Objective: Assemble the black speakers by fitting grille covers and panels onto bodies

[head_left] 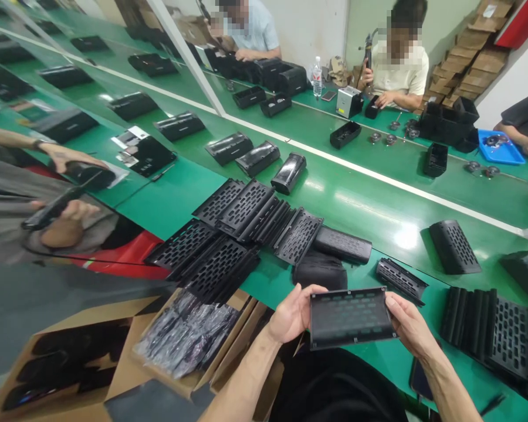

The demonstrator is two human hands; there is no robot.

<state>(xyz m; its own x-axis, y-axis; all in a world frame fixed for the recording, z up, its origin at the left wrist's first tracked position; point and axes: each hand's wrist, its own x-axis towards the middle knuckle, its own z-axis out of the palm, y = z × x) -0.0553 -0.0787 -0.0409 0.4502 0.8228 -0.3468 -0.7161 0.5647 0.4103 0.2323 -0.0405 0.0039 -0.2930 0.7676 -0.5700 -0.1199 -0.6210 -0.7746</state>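
Between my two hands is a black slotted grille cover [351,316], its slots backed by a thin dark mesh. My left hand [293,313] grips its left edge, with the thumb and fingers around the side. On the opposite edge, my right hand [408,322] pinches the cover near its upper right corner. Just beyond it lie a dark cloth-like mesh stack [320,271] and a curved slotted cover [401,278]. A pile of similar grille covers [222,264] spreads to the left, and more stacked grille covers [506,334] stand at the right.
A green conveyor belt [356,199] carries black speaker-like housings [289,173] past the bench. Open cartons [193,340] with plastic-wrapped parts sit below on the left. One co-worker [400,70] works across the belt; another person's hands [70,164] are at far left.
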